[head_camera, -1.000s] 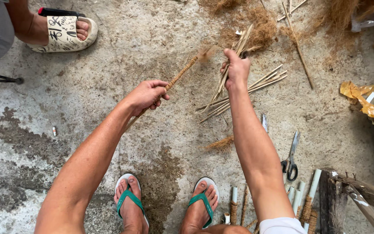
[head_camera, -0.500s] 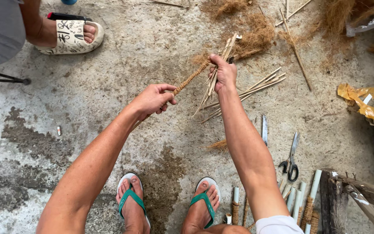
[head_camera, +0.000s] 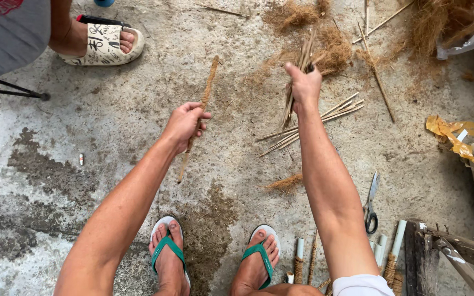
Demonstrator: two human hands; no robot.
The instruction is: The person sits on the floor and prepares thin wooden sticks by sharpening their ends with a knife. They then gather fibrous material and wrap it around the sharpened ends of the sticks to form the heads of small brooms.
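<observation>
We note the left hand [head_camera: 185, 125] closed around a single fibre-wrapped stick [head_camera: 198, 117], held slanted above the concrete floor [head_camera: 83, 181]. The right hand [head_camera: 304, 85] grips a bundle of thin sticks [head_camera: 294, 90], just right of that stick and apart from it. Beyond the bundle, loose sticks [head_camera: 325, 118] lie on the floor; scissors [head_camera: 371, 203] lie nearer us, to the right. Another person's sandalled foot [head_camera: 102, 44] stands far left of the bundle.
</observation>
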